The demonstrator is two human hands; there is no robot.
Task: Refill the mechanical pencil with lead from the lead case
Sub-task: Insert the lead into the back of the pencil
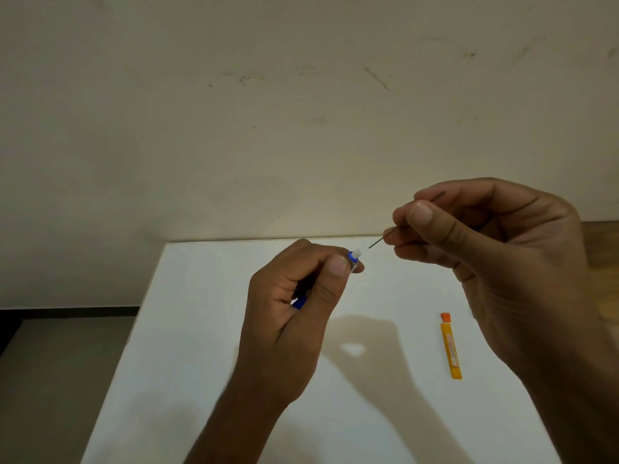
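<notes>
My left hand [294, 306] grips a blue mechanical pencil [354, 256] above the white table; only its blue and white top end and a bit of blue barrel under the palm show. My right hand [485, 249] pinches a thin dark lead [376, 242] between thumb and forefinger. The lead's free tip points down-left and stops a short gap from the pencil's white top end, without touching it. The orange lead case [451, 349] lies flat on the table under my right hand, its darker orange cap pointing away from me.
The white table [207, 329] stands against a scuffed cream wall [268, 112]. Its left edge drops to a dark floor [60, 380]. A strip of wooden surface [603, 236] shows at the far right.
</notes>
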